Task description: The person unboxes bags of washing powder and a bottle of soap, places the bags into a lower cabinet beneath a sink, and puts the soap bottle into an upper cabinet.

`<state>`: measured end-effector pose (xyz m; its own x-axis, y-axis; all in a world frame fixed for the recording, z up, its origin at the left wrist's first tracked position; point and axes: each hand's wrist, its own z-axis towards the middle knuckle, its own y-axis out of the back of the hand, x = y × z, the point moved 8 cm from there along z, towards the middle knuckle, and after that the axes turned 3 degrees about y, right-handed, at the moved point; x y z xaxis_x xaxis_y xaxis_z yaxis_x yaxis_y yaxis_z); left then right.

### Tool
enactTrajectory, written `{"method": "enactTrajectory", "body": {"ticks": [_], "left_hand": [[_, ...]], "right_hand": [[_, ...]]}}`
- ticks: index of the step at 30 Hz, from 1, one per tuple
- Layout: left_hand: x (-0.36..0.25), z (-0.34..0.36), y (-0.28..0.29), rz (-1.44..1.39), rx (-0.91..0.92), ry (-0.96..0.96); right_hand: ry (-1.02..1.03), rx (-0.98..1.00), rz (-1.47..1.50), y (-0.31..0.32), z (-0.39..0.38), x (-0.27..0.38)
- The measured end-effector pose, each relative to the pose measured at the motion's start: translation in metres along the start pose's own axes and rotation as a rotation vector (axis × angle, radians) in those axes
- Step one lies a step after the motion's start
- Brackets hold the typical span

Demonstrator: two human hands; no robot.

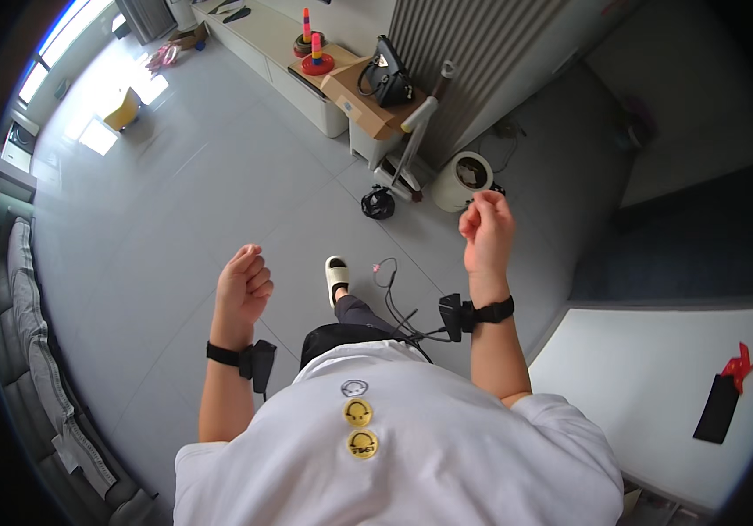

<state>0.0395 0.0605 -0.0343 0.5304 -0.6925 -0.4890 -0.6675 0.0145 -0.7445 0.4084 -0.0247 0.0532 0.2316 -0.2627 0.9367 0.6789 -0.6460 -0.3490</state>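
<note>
My left hand (245, 280) is raised on the left over the grey tiled floor, fingers curled closed, with no object seen in it. My right hand (488, 232), higher and to the right, is also closed, fingertips bent in with nothing visible between them; behind it is a white round bin (453, 185). Each wrist wears a black strap with a small box (260, 364). Black cables (403, 311) loop beside my right wrist, and my foot in a cream slipper (338, 272) shows below.
Ahead are a low white cabinet (258, 57), cardboard box (354, 101), black handbag (387, 79), upright cleaner (420, 131) and black bag (377, 203). A grey sofa (30, 333) lines the left, a white table (657, 377) the right. A yellow object (122, 110) stands far left.
</note>
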Motion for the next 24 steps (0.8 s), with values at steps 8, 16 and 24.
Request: {"method": "enactTrajectory", "body": {"ticks": [8, 16, 24], "left_hand": [[-0.216, 0.111, 0.04, 0.017, -0.179, -0.177], [-0.346, 0.269, 0.061, -0.032, -0.129, -0.023], [-0.365, 0.565, 0.12, -0.002, -0.206, 0.178]], "right_hand": [[-0.113, 0.122, -0.033, -0.202, 0.196, -0.117], [-0.323, 0.42, -0.27, -0.372, 0.298, -0.209], [-0.564, 0.427, -0.685, -0.346, 0.349, -0.415]]}}
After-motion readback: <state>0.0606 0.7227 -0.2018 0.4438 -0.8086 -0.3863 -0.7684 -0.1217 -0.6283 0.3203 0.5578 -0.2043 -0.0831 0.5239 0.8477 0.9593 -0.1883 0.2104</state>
